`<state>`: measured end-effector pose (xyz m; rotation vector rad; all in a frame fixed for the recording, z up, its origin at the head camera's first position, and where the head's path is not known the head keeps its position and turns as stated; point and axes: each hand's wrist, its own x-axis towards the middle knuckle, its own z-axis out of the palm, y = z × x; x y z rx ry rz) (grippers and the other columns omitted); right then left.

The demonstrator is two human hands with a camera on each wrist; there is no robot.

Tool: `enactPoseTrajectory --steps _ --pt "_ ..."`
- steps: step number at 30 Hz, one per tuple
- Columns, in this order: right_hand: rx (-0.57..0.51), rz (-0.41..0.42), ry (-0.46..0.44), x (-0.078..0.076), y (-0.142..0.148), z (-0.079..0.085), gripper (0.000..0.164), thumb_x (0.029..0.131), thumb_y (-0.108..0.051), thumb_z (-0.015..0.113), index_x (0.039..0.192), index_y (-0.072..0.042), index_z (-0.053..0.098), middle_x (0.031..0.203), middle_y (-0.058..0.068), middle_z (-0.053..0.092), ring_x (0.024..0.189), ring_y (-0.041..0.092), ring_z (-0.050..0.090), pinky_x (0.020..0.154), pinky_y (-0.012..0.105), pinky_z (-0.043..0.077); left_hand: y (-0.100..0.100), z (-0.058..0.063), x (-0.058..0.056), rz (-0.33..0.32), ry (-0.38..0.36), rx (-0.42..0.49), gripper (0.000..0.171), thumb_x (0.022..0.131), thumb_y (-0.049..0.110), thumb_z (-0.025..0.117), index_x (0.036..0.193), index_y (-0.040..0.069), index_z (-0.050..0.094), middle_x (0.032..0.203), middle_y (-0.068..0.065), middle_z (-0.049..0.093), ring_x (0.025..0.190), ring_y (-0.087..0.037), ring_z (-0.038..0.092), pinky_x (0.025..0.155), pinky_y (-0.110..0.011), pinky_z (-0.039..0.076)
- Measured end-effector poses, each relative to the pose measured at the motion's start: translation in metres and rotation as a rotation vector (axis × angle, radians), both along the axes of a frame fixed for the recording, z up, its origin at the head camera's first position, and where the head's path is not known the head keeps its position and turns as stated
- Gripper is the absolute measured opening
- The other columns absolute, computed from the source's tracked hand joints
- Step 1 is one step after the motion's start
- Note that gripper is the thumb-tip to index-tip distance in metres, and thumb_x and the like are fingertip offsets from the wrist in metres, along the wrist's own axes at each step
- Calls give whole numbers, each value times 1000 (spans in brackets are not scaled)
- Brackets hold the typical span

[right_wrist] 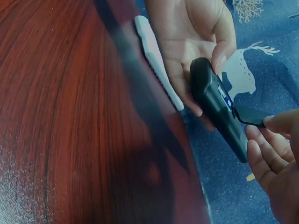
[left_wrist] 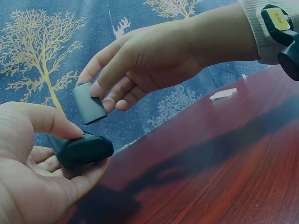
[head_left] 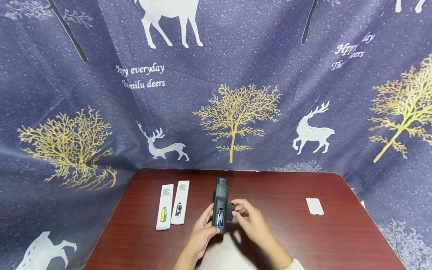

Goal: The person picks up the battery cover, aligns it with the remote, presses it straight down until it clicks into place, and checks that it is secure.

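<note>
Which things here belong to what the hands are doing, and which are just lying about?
In use:
black remote, in the left hand
batteries inside it
black cover, in the right hand

Apparently lying by:
two white remotes
flat white pieces

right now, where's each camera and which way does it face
Head: worn on the head, facing forward and down at the table; left hand and right hand show.
Left wrist: worn there, facing the black remote; both hands and the right sleeve show.
Right wrist: worn there, facing the remote and its cover; both hands show.
The wrist views share the remote and cover.
</note>
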<state>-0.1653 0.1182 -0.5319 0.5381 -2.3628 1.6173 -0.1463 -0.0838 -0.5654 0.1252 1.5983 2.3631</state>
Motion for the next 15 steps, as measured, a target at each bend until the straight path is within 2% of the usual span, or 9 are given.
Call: enactPoseTrajectory --steps 6,12,15 --pt "0 51 -2 1 -2 -4 34 89 -2 72 120 -12 65 91 3 74 78 8 69 73 26 59 2 1 0 -5 11 -9 98 74 -14 53 162 8 17 165 -25 20 128 -21 56 95 -28 54" --pt "-18 72 -45 3 -5 -4 34 90 -5 72 121 -16 65 91 6 74 78 15 71 74 25 58 3 1 1 -9 10 -6 97 75 -14 53 162 9 18 165 -25 22 128 -21 57 95 -28 54" --pt "-10 85 -46 3 -5 -4 32 91 -7 72 121 -15 64 92 7 76 78 16 71 75 25 58 3 2 1 -14 11 -7 96 75 -13 53 162 8 18 164 -25 23 130 -21 56 96 -28 53"
